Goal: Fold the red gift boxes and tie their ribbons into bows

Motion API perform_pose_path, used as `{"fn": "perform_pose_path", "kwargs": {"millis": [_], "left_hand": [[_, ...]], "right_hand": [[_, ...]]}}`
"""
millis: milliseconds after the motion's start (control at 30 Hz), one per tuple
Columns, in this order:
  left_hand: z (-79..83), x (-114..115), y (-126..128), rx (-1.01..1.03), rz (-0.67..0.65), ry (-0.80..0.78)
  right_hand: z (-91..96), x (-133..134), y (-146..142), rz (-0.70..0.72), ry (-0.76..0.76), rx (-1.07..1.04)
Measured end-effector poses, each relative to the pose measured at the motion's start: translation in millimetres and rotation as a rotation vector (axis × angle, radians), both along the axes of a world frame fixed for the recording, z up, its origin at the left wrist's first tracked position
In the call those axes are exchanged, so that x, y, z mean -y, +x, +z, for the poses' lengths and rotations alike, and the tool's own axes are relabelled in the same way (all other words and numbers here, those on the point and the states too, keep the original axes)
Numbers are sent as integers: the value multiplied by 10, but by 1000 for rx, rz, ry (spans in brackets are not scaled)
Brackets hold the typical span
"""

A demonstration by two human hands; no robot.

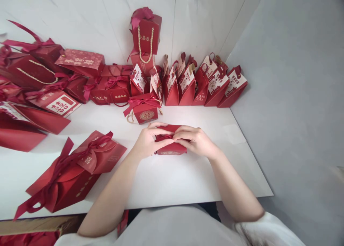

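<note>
In front of me on the white table (172, 188) sits a small red gift box (172, 150) with a round gold print on its near side. My left hand (151, 140) and my right hand (195, 140) meet over its top, fingertips pinched together at a dark red ribbon (168, 136). Most of the ribbon is hidden by my fingers, so its knot or loops cannot be made out. Just behind stands another small red box (146, 112) with a ribbon bow and gold rope handles.
Several triangular red boxes (185, 84) line the wall at the back right. Stacked boxes (146, 34) rise behind them, and many ribboned boxes (40, 74) crowd the left. Two larger boxes (77, 170) lie near the front left. A carton (40, 224) holds red items below the table edge.
</note>
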State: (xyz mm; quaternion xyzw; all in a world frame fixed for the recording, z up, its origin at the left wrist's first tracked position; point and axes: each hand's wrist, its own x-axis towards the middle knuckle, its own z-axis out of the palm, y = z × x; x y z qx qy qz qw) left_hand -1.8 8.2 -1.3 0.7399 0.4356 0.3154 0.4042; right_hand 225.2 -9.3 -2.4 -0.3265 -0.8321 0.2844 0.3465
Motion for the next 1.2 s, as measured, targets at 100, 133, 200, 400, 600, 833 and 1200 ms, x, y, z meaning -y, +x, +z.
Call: {"fn": "perform_pose_path", "kwargs": {"millis": [100, 133, 200, 400, 600, 833, 1200], "left_hand": [[17, -6, -25, -1, -20, -18], [25, -5, -25, -3, -18, -21], [43, 1, -13, -9, -8, -13], [93, 63, 91, -37, 10, 119], [128, 125, 160, -99, 27, 262], [142, 83, 11, 31, -73, -45], [305, 64, -251, -254, 101, -137]], "right_hand": [[5, 4, -3, 0, -34, -26], [3, 4, -3, -3, -43, -40], [-2, 5, -1, -3, -66, -75], [-25, 24, 33, -63, -355, -203], [-24, 28, 11, -56, -409, -266], [-59, 23, -64, -183, -584, -373], [109, -47, 289, -170, -919, -260]]}}
